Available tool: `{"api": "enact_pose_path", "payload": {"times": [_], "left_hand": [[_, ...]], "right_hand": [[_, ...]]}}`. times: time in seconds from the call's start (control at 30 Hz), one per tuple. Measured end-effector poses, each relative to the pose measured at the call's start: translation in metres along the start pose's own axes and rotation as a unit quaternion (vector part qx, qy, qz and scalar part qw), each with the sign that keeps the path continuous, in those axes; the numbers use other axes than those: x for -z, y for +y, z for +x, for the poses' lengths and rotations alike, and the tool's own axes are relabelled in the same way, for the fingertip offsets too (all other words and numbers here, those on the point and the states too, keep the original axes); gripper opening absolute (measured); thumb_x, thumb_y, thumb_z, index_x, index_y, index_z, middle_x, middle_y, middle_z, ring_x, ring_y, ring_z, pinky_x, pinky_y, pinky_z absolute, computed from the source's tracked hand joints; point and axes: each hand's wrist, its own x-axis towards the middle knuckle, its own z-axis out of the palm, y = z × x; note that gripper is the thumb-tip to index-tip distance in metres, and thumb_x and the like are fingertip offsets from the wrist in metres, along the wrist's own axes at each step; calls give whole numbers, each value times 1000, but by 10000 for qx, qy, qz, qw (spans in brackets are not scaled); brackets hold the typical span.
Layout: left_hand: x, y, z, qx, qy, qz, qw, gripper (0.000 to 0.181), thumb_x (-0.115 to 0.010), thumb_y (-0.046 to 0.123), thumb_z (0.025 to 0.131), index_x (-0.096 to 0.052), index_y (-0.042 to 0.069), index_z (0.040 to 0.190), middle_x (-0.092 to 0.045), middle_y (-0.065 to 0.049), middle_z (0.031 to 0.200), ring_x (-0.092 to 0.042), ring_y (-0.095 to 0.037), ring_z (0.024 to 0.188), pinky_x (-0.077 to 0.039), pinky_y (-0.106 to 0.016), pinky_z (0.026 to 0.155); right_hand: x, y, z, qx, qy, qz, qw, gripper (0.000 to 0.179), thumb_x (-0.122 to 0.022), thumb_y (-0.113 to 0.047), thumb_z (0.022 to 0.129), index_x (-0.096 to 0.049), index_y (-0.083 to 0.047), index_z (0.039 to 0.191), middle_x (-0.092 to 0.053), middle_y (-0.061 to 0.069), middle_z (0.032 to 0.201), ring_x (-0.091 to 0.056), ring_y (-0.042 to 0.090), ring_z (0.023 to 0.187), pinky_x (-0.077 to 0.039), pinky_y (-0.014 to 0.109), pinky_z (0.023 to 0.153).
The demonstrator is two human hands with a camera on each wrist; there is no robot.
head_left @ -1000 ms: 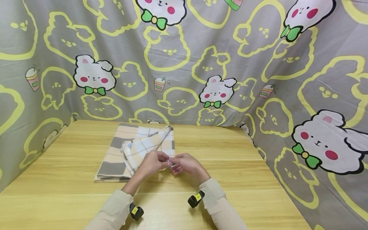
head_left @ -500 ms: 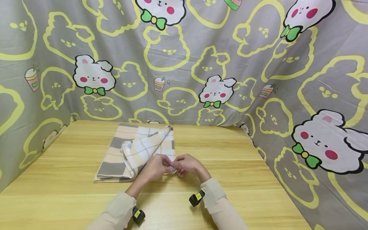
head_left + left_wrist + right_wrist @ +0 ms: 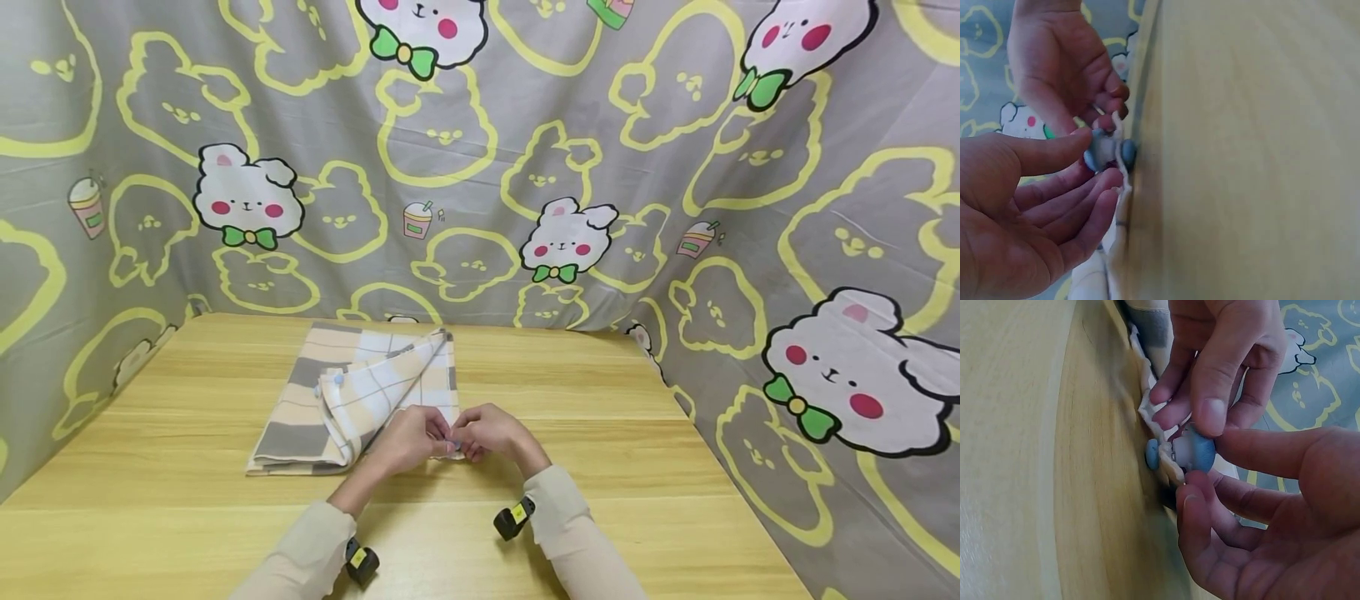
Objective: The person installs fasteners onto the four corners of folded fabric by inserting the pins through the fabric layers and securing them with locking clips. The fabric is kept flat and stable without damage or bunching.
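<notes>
A plaid cloth (image 3: 296,417) in beige, white and grey lies folded on the table, one flap turned over diagonally. At its near right corner sits a round blue-and-white fastener (image 3: 1200,450), its smaller blue button (image 3: 1152,454) on the opposite face of the cloth edge. My left hand (image 3: 411,437) pinches the fastener and cloth corner, thumb on the blue cap. From the other side my right hand (image 3: 491,429) also pinches it, thumb against the cap and fingers at the cloth edge. In the head view the fingers partly cover the fastener.
Another pale blue fastener (image 3: 338,379) is on the turned-over flap's corner. The wooden table (image 3: 600,467) extends around the cloth. A grey patterned curtain (image 3: 465,200) hangs behind it and along both sides.
Both hands have lowered slightly toward the table with the cloth corner, which now lies flatter. More of the blue fastener shows between the fingers. The folded flap stays put.
</notes>
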Motion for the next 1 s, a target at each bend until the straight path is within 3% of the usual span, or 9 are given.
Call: {"api": "enact_pose_path", "payload": {"times": [0.13,0.3,0.37,0.47,0.57,0.63,0.77,0.9,1.0], "left_hand": [[14,0,1,287,266,-152,9991,10,-81,11,84,-72,8,87,-73,-2,80,-66,-12,73,-53,-29,66],[43,-4,2,465,1246,-320,9906,6,-73,11,91,-73,6,94,-76,-10,86,-70,-18,76,-55,-32,70],[55,-10,3,460,1761,-175,9831,9,-72,13,92,-73,5,97,-76,-12,90,-71,-22,79,-55,-35,73],[70,-23,3,604,2527,214,9654,14,-71,13,92,-72,3,102,-76,-15,96,-70,-29,85,-53,-41,78],[85,-37,1,887,2903,468,9517,24,-70,15,92,-68,0,111,-71,-22,106,-65,-37,97,-48,-49,88],[93,-44,-1,1085,2877,520,9501,35,-69,17,92,-63,-2,121,-66,-27,116,-58,-43,110,-41,-56,96],[104,-55,-4,1452,2365,599,9589,60,-68,27,94,-47,-5,140,-51,-33,137,-42,-53,128,-31,-67,102],[109,-64,-7,1898,1637,639,9660,76,-64,36,97,-29,-9,147,-37,-37,145,-36,-61,129,-30,-71,101],[112,-69,-9,2020,1223,617,9698,80,-61,39,98,-22,-11,147,-36,-41,143,-39,-63,126,-31,-71,103]], "right_hand": [[-1,1,2,-33,7,-19,10000,18,-69,-16,93,-71,2,98,-62,6,72,-58,15,62,-53,27,59],[-1,3,3,-44,-4,-74,10000,18,-69,-17,95,-71,0,97,-63,5,72,-58,14,62,-53,26,59],[0,3,2,-34,2,-85,10000,17,-68,-17,95,-71,0,97,-63,5,73,-58,14,62,-53,26,60],[0,4,2,-2,19,-113,9999,17,-67,-18,96,-71,-1,97,-64,5,73,-59,15,62,-54,26,60],[1,4,2,12,39,-163,9999,19,-67,-19,96,-71,-1,95,-63,5,73,-59,15,62,-54,26,60],[1,4,3,35,41,-212,9998,19,-68,-21,96,-71,-2,95,-63,4,73,-59,14,62,-55,27,60],[1,4,3,33,44,-246,9997,20,-68,-22,97,-72,-2,97,-63,5,74,-59,15,63,-55,27,60],[1,5,3,31,37,-270,9996,21,-67,-21,97,-71,-1,98,-63,5,75,-59,15,63,-55,27,60],[1,4,3,27,42,-268,9996,21,-67,-21,97,-71,-1,99,-63,6,75,-59,15,64,-55,27,60]]}}
